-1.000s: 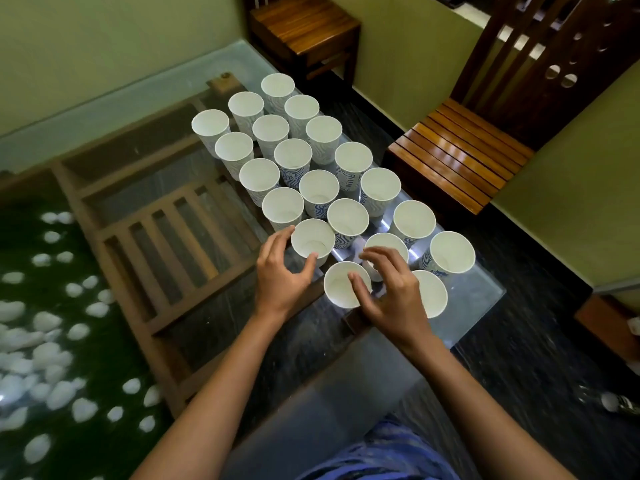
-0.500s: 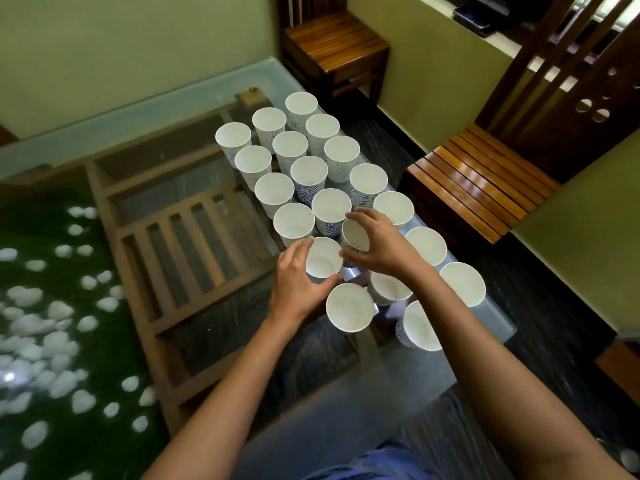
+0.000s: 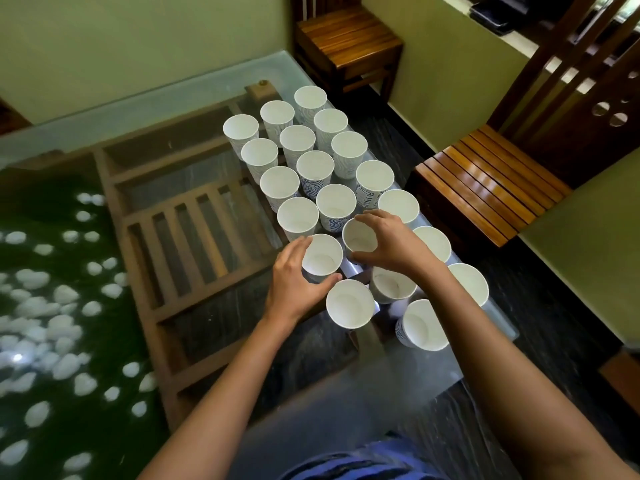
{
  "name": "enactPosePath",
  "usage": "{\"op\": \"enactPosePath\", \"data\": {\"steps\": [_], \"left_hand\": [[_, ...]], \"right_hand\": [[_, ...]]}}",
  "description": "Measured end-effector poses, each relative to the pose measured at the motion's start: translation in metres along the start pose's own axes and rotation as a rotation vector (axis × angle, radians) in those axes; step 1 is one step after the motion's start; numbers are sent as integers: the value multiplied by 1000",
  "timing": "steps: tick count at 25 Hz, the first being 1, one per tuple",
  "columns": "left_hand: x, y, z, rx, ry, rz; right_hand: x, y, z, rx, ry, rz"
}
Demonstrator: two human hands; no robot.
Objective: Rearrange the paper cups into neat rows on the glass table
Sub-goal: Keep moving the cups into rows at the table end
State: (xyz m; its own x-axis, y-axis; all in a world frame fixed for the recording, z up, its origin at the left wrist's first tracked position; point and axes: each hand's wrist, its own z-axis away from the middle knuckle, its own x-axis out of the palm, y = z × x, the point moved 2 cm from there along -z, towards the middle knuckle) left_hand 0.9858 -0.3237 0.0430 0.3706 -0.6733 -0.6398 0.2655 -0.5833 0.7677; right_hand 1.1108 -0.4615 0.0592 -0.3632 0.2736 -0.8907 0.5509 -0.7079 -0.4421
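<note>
Several white paper cups with blue patterns stand upright in three rows along the right side of the glass table (image 3: pixel 214 95). My left hand (image 3: pixel 294 282) curls round a cup (image 3: pixel 322 254) in the left row. My right hand (image 3: pixel 388 242) grips the rim of the neighbouring cup (image 3: pixel 358 235) in the middle row, thumb near and fingers far. Closer to me stand a cup (image 3: pixel 349 303), another cup (image 3: pixel 391 284) partly under my right wrist, and a third (image 3: pixel 420 325) by the near right corner. Two more cups (image 3: pixel 469 282) (image 3: pixel 433 242) line the right edge.
Under the glass show a wooden slatted frame (image 3: pixel 194 244) and a green bed with white pebbles (image 3: pixel 45 306). A wooden slatted chair (image 3: pixel 485 181) stands right of the table, a wooden stool (image 3: pixel 346 39) beyond its far end. The glass edge runs close to the right-hand cups.
My right hand left the near cups and reached forward to the middle-row cup, which it now grips. My left hand stays round the left-row cup. The camera tilted slightly.
</note>
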Motion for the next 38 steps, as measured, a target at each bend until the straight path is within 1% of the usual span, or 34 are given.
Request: {"op": "enactPosePath", "data": {"steps": [4,7,9,12,15,23,29,34,38], "left_hand": [[-7,3,7,23,54,-21],[-10,10,18,154,119,-76],[-5,15,29,240,90,-108],[8,19,47,316,-31,-144],[15,19,55,316,-97,-168],[14,20,57,312,-144,-187],[19,19,60,296,-140,-181],[23,15,60,298,-127,-186],[22,14,60,305,-122,-181]], "right_hand": [[-9,-1,17,48,55,-36],[-18,4,39,79,63,-34],[-18,9,56,77,4,-12],[-14,14,76,98,-59,14],[-7,15,83,107,-16,21],[-9,13,90,131,37,-31],[-25,19,124,169,-1,-17],[-14,20,150,192,-82,17],[-10,20,149,183,-57,22]]}}
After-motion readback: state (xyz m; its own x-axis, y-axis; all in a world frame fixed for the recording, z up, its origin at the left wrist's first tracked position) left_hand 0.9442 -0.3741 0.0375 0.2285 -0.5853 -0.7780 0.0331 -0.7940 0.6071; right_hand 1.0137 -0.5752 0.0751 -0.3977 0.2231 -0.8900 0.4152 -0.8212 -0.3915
